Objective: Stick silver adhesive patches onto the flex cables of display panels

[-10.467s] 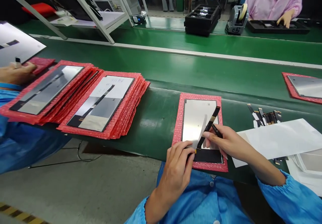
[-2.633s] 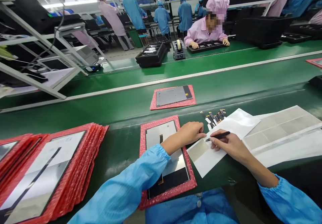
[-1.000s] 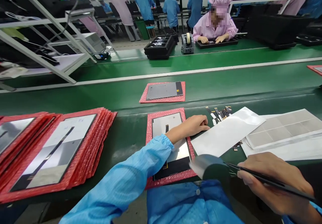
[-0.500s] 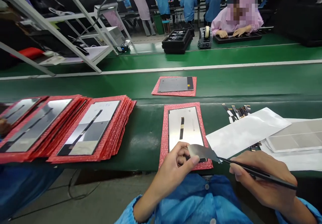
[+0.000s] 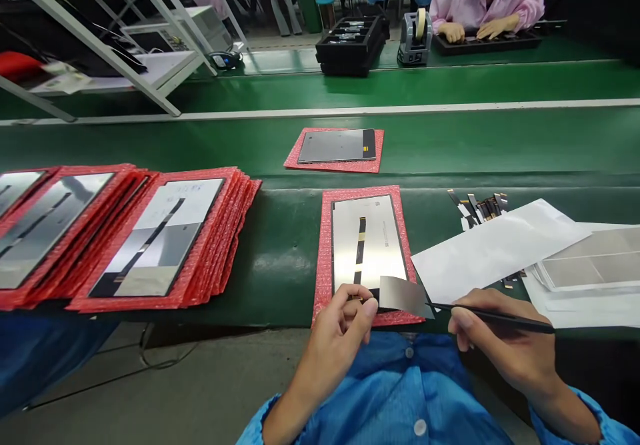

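At bottom centre, the right hand (image 5: 505, 348) pinches tweezers (image 5: 493, 316) clamped on a grey film (image 5: 403, 296), hovering it over the panel's (image 5: 367, 245) near end; left hand (image 5: 340, 328) fingertips pinch its left edge, likely to steady alignment above the red mat (image 5: 325, 245).

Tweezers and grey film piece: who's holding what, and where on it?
The right hand grips the black tweezers mid-shaft; their tips pinch the right corner of the grey film piece. The left hand fingertips touch its left edge.
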{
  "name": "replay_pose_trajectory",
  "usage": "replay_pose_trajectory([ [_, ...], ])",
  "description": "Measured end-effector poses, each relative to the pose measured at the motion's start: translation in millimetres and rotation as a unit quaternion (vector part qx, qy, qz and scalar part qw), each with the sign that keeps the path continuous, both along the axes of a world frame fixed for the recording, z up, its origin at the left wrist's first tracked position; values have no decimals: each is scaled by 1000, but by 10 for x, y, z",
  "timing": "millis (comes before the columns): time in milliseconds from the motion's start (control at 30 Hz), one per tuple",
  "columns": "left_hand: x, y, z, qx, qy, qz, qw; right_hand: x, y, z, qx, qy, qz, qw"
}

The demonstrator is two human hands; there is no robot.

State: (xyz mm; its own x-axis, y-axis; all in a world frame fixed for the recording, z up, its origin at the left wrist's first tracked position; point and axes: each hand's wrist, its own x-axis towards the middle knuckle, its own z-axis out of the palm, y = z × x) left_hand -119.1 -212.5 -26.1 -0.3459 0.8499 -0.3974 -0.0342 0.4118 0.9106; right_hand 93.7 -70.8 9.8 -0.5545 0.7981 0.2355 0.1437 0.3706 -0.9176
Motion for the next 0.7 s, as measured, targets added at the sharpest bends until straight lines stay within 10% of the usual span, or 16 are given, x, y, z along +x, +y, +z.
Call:
replay_pose_trajectory([
  [300, 73, 69, 9, -18, -27, -15, 999, -1, -6, 49, 2, 5, 7, 1000],
  [700, 91, -88, 10, -46, 201, 13, 978, -93, 3, -453, -136, -23, -42, 990],
])
